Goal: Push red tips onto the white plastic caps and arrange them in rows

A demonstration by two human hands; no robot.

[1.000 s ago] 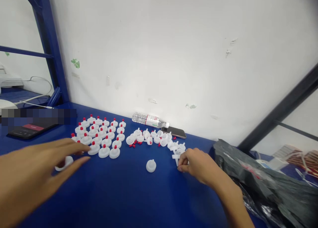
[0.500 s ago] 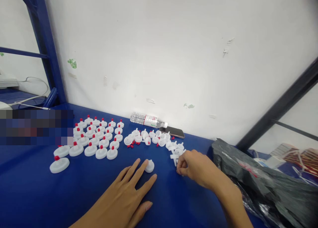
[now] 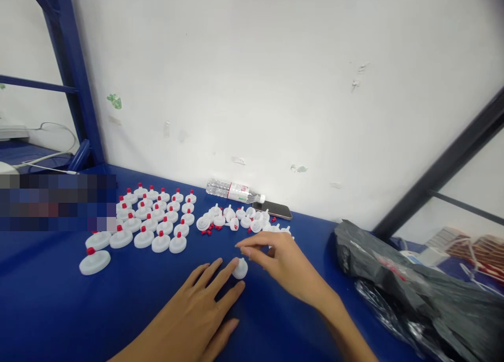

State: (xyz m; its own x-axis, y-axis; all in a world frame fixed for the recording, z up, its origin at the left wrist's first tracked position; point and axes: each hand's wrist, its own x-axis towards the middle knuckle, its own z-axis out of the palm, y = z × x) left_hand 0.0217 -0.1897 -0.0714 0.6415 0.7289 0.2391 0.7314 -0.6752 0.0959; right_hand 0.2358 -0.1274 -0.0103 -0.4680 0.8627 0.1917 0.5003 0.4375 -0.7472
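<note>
A small white cap with a nozzle (image 3: pixel 240 268) stands upright on the blue table. Beside it, on its left, lies my left hand (image 3: pixel 197 309), fingers spread, with the index fingertip touching or nearly touching the cap. My right hand (image 3: pixel 277 257) hovers just above and right of the cap, its thumb and index finger brought near each other and pointing left; whether something tiny sits between the fingertips is too small to tell. Behind the hands is a loose pile of white caps (image 3: pixel 255 225) with small red tips (image 3: pixel 203 232) among them.
Rows of white caps with red tips (image 3: pixel 160 241) stand on the left of the blue table (image 3: pixel 59 309). A plastic bottle (image 3: pixel 238 192) and a phone (image 3: pixel 277 210) lie by the wall. A dark plastic bag (image 3: pixel 425 283) is on the right.
My right hand has moved left from the right end of the white pile to beside the single cap. My left hand has barely shifted, and the cap sits slightly further right and nearer.
</note>
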